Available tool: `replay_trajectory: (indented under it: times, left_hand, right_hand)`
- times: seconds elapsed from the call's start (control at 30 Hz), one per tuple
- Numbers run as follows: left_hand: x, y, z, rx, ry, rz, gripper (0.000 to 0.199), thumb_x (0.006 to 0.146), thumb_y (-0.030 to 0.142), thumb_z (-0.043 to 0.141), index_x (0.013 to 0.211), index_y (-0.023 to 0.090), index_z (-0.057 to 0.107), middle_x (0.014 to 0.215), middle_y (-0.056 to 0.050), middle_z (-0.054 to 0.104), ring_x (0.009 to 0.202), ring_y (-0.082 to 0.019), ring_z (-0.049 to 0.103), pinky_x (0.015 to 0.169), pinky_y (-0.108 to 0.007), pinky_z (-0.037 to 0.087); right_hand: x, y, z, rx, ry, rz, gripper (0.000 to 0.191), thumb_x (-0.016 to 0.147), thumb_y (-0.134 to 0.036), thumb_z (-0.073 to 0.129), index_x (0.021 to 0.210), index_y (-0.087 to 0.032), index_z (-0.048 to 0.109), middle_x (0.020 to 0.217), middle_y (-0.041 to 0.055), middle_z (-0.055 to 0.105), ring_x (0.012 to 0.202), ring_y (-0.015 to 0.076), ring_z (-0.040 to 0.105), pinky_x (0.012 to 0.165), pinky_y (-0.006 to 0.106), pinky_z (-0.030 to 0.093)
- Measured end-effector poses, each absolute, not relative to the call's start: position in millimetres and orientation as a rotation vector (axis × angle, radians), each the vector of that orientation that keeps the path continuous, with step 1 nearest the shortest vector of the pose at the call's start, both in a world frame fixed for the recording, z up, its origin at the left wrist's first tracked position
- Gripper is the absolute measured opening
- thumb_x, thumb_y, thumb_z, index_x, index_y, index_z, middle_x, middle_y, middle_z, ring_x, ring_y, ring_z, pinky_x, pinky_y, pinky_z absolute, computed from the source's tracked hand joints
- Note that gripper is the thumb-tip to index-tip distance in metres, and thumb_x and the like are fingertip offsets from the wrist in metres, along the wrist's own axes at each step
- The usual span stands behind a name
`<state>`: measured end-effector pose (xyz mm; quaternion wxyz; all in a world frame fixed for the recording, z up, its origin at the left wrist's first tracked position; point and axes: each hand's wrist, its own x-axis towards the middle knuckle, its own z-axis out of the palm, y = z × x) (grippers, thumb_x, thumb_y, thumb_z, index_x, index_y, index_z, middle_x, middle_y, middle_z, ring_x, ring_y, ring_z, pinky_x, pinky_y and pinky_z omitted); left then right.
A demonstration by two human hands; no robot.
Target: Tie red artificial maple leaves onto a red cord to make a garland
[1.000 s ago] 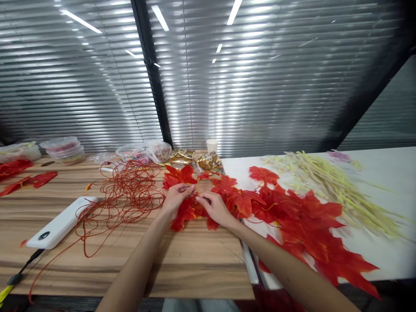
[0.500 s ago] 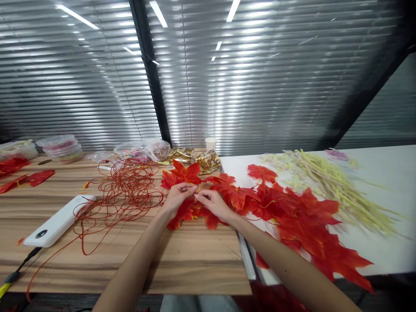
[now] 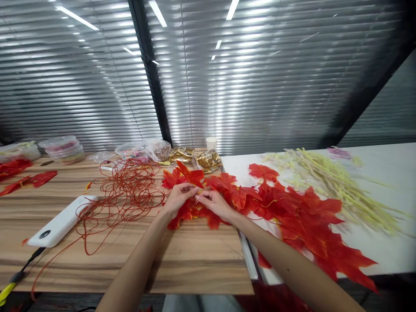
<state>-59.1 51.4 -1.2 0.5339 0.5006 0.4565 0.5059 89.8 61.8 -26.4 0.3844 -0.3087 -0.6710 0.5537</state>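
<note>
My left hand (image 3: 181, 197) is closed in a pinch at the base of an artificial red maple leaf (image 3: 191, 174), which stands tilted up above the fingers. Facing it, my right hand (image 3: 213, 203) also pinches, its fingertips almost touching the left ones. What lies between the right fingertips is too small to make out. Around both hands runs a garland of red maple leaves (image 3: 305, 212), which trails right and over the table's front edge. A loose tangle of thin red cord (image 3: 126, 190) lies left of my left hand.
A white power bank (image 3: 63, 221) with a cable lies at left. Along the back stand plastic tubs (image 3: 61, 149), gold foil packets (image 3: 208, 161) and a paper cup (image 3: 211, 143). Pale yellow strips (image 3: 338, 186) spread over the white table at right. Blinds (image 3: 260, 78) rise behind.
The maple leaf above my left hand has tipped more upright and shifted slightly right. Both hands stay pinched together in nearly the same place.
</note>
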Motion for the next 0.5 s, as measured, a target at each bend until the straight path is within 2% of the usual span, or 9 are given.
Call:
replay_trajectory:
  times: [0.5]
  left_hand:
    - [-60.9, 53.1, -4.0, 1.22, 1.086, 1.215, 0.026, 0.058, 0.032, 0.074, 0.074, 0.012, 0.067, 0.071, -0.003, 0.064, 0.066, -0.012, 0.054, 0.065, -0.023, 0.042]
  right_hand:
    - [89.1, 62.8, -31.7, -0.812, -1.644, 1.467, 0.027, 0.073, -0.042, 0.057, 0.072, -0.015, 0.058, 0.068, -0.0011, 0.052, 0.066, 0.0113, 0.045, 0.067, 0.026, 0.035]
